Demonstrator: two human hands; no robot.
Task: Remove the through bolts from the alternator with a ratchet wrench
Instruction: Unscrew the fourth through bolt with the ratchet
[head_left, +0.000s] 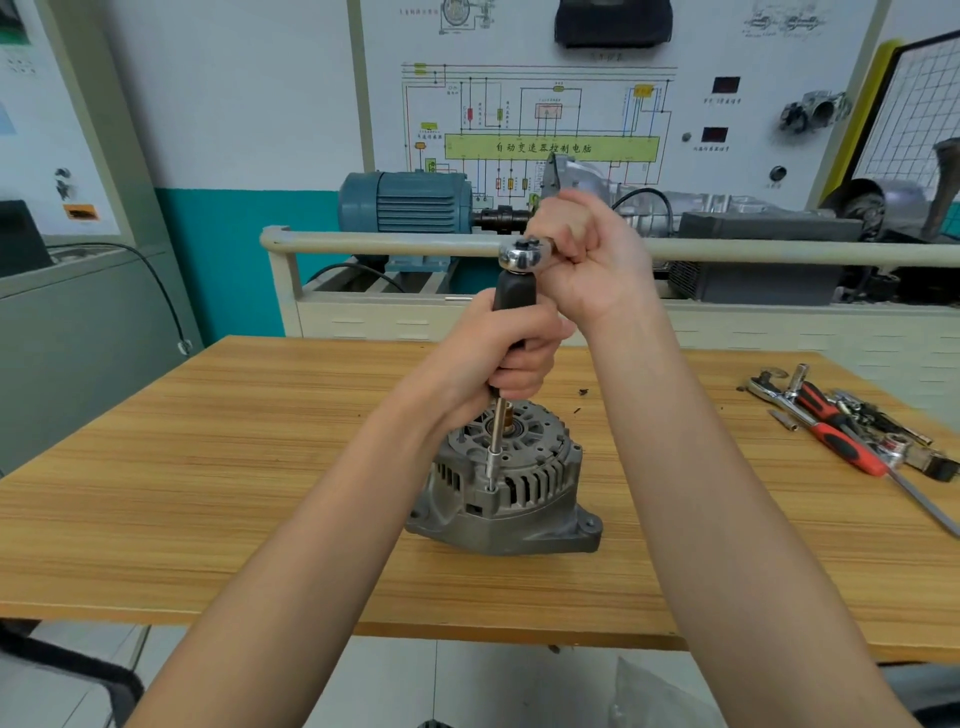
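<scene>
Extension stands upright – seemingly on the alternator bolt.

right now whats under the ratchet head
Under the ratchet head a black driver handle, gripped by the left hand, runs down a steel shaft onto the alternator. The bolt under the tip is covered; the right hand hides the ratchet's handle.
</scene>
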